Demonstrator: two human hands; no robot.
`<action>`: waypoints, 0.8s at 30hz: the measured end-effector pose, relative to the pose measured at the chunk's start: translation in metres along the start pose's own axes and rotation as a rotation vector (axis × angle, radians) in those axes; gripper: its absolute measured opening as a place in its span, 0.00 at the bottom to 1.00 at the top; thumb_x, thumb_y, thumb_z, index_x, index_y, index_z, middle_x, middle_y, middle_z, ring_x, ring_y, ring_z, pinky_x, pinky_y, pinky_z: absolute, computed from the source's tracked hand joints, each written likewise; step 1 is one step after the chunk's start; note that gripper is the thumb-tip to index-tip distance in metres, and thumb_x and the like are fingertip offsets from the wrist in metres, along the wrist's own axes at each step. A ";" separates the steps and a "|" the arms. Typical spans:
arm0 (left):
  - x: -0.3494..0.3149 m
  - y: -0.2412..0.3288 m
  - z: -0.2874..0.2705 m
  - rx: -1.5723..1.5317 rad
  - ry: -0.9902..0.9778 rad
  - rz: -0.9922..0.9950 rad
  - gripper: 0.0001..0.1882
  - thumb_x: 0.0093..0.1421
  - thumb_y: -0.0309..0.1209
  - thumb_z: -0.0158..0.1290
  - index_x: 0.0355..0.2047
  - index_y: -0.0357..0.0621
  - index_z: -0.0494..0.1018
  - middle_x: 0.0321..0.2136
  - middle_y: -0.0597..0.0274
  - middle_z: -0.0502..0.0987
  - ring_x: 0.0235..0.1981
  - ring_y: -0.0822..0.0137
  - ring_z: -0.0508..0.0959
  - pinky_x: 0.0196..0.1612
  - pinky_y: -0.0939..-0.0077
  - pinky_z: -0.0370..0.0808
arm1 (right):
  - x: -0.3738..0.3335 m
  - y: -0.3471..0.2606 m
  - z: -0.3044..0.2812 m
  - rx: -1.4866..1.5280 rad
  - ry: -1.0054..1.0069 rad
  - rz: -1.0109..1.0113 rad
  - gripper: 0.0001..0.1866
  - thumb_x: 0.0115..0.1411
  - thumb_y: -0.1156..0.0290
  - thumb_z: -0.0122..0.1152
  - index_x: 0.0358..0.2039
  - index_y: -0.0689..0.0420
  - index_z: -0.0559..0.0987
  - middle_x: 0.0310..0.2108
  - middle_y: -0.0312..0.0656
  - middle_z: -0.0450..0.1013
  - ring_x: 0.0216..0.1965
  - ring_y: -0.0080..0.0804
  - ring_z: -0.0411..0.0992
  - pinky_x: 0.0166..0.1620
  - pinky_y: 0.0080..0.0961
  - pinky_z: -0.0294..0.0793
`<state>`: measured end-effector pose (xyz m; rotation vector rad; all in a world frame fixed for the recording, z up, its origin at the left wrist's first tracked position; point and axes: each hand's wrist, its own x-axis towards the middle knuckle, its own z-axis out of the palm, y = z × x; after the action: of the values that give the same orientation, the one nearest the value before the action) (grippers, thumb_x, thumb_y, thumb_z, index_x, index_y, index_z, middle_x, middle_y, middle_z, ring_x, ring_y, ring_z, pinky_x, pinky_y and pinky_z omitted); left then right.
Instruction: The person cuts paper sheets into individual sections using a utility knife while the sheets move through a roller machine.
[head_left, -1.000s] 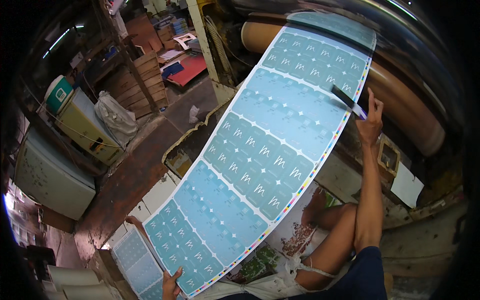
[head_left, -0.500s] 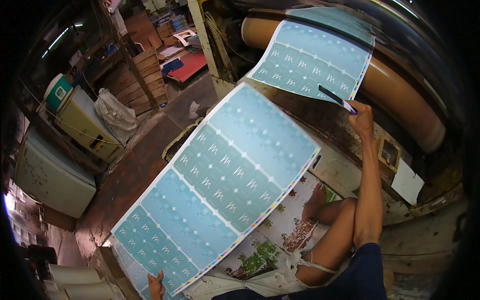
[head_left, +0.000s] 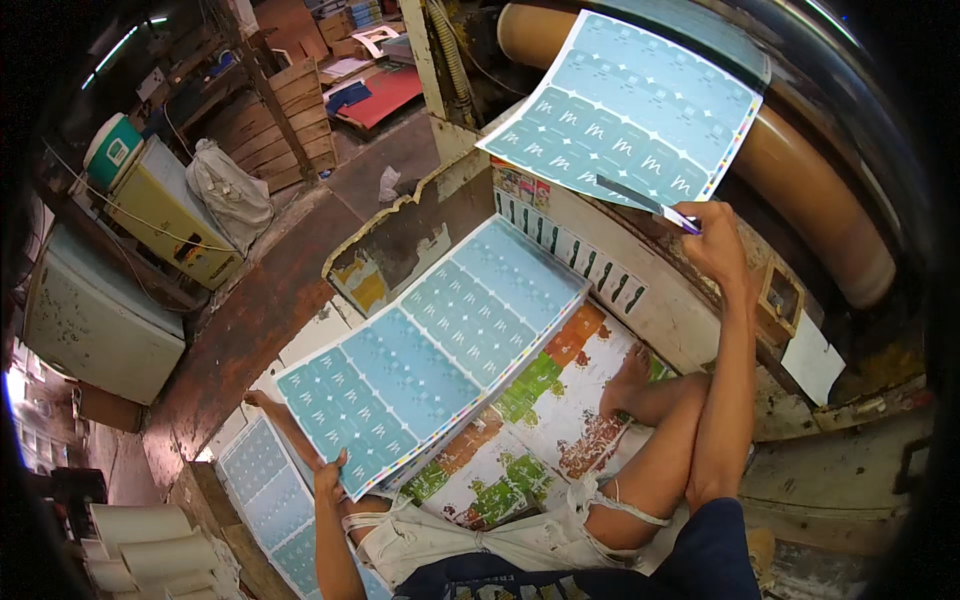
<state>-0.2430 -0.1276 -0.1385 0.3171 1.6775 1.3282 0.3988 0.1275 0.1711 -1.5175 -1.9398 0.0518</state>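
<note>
My left hand (head_left: pixel 330 478) pinches the near corner of a long printed sheet (head_left: pixel 430 345) in teal and blue blocks, thumb on top. The sheet lies over a stack of like sheets whose edges show below it. At the upper right my right hand (head_left: pixel 715 240) is closed round the purple handle of a long, thin, flat-bladed tool (head_left: pixel 630 194) that looks like a knife. Its dark blade lies along the lower edge of a second printed sheet (head_left: pixel 650 110), which hangs out from the machine's rollers. My fingers partly hide the handle.
A brown roller (head_left: pixel 825 205) curves along the right. Below it is a ledge with a small wooden frame (head_left: pixel 778 300) and a white card (head_left: pixel 812 362). Another printed sheet (head_left: pixel 262 480) lies at lower left. My bare legs rest on a paint-patched surface (head_left: pixel 520 400).
The long sheet has come down from mid-air onto the stack, uncovering the box wall behind. The sheet at the rollers hangs further out. My right hand has shifted slightly left with the tool.
</note>
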 end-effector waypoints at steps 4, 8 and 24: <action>0.021 -0.009 0.018 0.060 0.056 -0.078 0.17 0.54 0.15 0.58 0.45 0.30 0.72 0.40 0.51 0.78 0.33 0.60 0.79 0.37 0.65 0.78 | 0.000 0.007 -0.001 0.105 -0.017 -0.008 0.18 0.38 0.83 0.50 0.32 0.65 0.81 0.20 0.58 0.69 0.20 0.33 0.69 0.30 0.28 0.69; 0.018 -0.015 -0.007 0.100 0.040 -0.095 0.20 0.54 0.15 0.59 0.47 0.28 0.71 0.43 0.50 0.77 0.41 0.59 0.77 0.45 0.68 0.75 | 0.005 -0.022 -0.006 0.059 -0.155 0.018 0.15 0.38 0.83 0.50 0.29 0.65 0.81 0.17 0.57 0.68 0.18 0.30 0.66 0.28 0.29 0.68; -0.274 0.378 0.255 0.170 -0.427 1.899 0.44 0.53 0.28 0.62 0.66 0.38 0.51 0.67 0.51 0.54 0.65 0.55 0.59 0.66 0.58 0.56 | 0.026 -0.043 -0.006 0.229 -0.321 -0.024 0.06 0.48 0.74 0.65 0.22 0.65 0.79 0.10 0.41 0.57 0.17 0.21 0.59 0.23 0.27 0.61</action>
<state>-0.0253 -0.0138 0.3335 2.4682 0.7596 1.9893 0.3632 0.1339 0.2060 -1.3975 -2.1137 0.5182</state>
